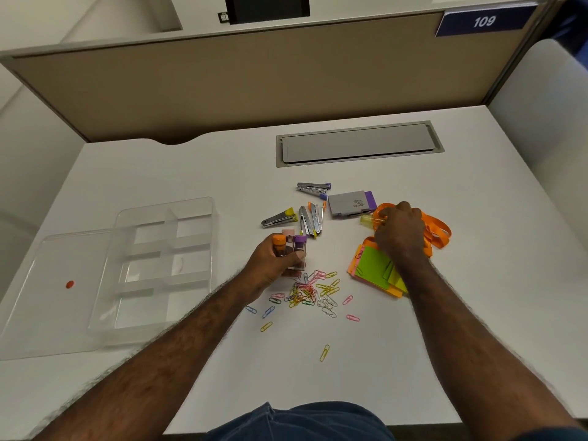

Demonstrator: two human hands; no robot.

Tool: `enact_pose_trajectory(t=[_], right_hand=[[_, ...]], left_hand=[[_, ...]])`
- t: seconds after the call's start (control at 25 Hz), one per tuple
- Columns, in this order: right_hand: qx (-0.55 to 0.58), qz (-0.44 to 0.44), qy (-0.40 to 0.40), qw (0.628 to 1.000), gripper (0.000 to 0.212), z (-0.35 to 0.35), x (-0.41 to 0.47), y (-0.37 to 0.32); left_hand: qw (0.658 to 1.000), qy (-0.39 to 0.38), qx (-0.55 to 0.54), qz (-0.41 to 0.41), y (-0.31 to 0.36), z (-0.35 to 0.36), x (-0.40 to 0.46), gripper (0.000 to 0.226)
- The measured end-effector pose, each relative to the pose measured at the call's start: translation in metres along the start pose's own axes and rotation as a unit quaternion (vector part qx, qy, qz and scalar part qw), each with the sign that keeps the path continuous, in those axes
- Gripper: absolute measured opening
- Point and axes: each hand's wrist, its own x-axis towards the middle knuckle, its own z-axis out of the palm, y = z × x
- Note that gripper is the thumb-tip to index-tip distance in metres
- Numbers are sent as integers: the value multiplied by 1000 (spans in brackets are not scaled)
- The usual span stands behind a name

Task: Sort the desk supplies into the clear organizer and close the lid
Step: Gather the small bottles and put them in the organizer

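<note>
My left hand grips a bunch of small clear tubes with orange, pink and purple caps, held upright just above the heap of coloured paper clips. My right hand is closed on a yellow-capped clear tube, resting over the orange lanyard and the sticky notes. The clear organizer with several empty compartments stands at the left, its lid lying open beside it. Small staplers and a grey-purple staple box lie beyond the hands.
A grey cable hatch is set into the desk behind the supplies. A beige partition closes the far edge. One yellow paper clip lies alone near the front. An orange dot marks the lid.
</note>
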Motion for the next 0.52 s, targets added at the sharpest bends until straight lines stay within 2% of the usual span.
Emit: enact_pose_trajectory(t=[0.12, 0.28, 0.4, 0.52], right_hand=[[24, -2, -4, 1000, 47, -6, -6, -3], [219, 1, -3, 976, 41, -18, -30, -23], [340, -13, -59, 939, 36, -23, -60, -52], [425, -26, -152, 892, 20, -21, -93, -82]], left_hand=[[1000, 3, -13, 6, 1, -1, -5, 52], [999, 17, -41, 8, 2, -1, -16, 51], [996, 30, -82, 14, 1, -6, -27, 48], [994, 47, -100, 22, -1, -17, -41, 46]])
